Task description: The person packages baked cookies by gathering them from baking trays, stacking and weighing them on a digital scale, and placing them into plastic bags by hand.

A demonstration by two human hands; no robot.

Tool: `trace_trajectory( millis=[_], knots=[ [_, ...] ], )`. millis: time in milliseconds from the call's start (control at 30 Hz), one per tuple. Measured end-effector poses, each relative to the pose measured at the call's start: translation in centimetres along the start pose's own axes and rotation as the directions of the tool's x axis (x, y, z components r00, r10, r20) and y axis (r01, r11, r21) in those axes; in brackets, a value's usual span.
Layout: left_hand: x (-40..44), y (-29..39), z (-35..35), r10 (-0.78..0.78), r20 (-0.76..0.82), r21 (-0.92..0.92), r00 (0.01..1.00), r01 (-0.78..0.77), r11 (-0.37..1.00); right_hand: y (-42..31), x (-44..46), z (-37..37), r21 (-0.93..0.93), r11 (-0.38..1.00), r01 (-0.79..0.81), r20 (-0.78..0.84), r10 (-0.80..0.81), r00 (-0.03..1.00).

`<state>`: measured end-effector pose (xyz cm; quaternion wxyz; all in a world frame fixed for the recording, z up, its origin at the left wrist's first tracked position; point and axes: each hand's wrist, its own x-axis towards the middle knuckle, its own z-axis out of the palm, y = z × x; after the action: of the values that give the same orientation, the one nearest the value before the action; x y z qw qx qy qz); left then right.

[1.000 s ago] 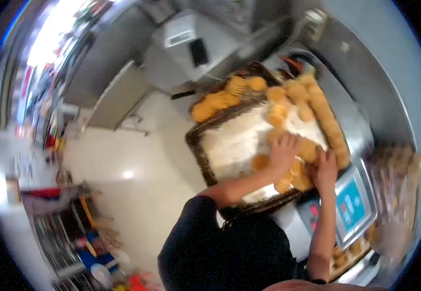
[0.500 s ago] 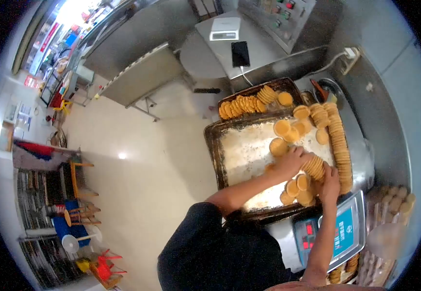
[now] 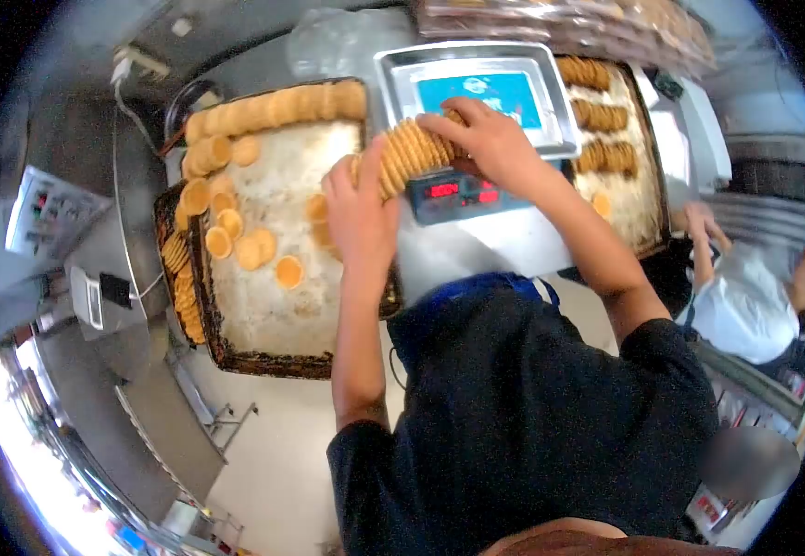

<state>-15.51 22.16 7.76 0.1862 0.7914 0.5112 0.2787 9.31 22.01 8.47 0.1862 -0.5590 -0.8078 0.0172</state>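
A row of thin round golden cookies (image 3: 414,156) is squeezed end to end between my two hands, above the front edge of a digital scale (image 3: 472,206). My left hand (image 3: 363,218) closes round the row's left end, and my right hand (image 3: 495,148) grips its right end. Behind the cookies lies the scale's metal pan (image 3: 565,125), its blue bottom showing. Red digits glow on the display, too blurred to read surely. Left of the scale, a large baking tray (image 3: 282,329) holds loose cookies (image 3: 256,248) and a long cookie row (image 3: 277,108) along its far edge.
A second tray (image 3: 639,208) with several cookie rows stands to the right. Clear plastic packs (image 3: 560,20) lie at the back, beside a plastic bag (image 3: 347,42). A co-worker in a white top (image 3: 745,306) is at the right. A smaller tray (image 3: 169,208) of cookies sits far left.
My view has swung round to the right. Both hands have lifted the cookie row off the baking tray and carried it to the scale.
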Motion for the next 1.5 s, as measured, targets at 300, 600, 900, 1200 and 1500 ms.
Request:
trace_trajectory(
  millis=[300, 600, 900, 1200, 1500],
  knots=[
    [4.4, 4.4, 10.7, 0.229, 0.174, -0.092, 0.958, -0.216, 0.972, 9.1, -9.0, 0.1, -0.047, 0.969, -0.244, 0.081, 0.247, 0.966],
    [6.1, 4.0, 11.9, 0.206, 0.233, -0.069, 0.95, -0.195, 0.978, 11.3, -8.8, 1.5, -0.05, 0.984, -0.173, 0.012, 0.174, 0.985],
    [-2.2, 10.9, 8.8, 0.123, 0.323, -0.128, 0.938, -0.086, 0.988, 5.5, -16.8, -4.5, 0.043, 0.971, -0.234, 0.138, 0.227, 0.964],
    [-9.2, 9.0, 14.6, 0.07, 0.487, -0.13, 0.871, -0.007, 0.992, 5.1, -25.2, 1.9, 0.188, 0.873, -0.45, 0.382, 0.357, 0.852],
    [-8.1, 8.7, 17.0, 0.048, 0.493, -0.071, 0.869, -0.014, 0.997, 7.6, -24.7, 3.0, 0.221, 0.859, -0.462, 0.436, 0.336, 0.834]
  ],
)
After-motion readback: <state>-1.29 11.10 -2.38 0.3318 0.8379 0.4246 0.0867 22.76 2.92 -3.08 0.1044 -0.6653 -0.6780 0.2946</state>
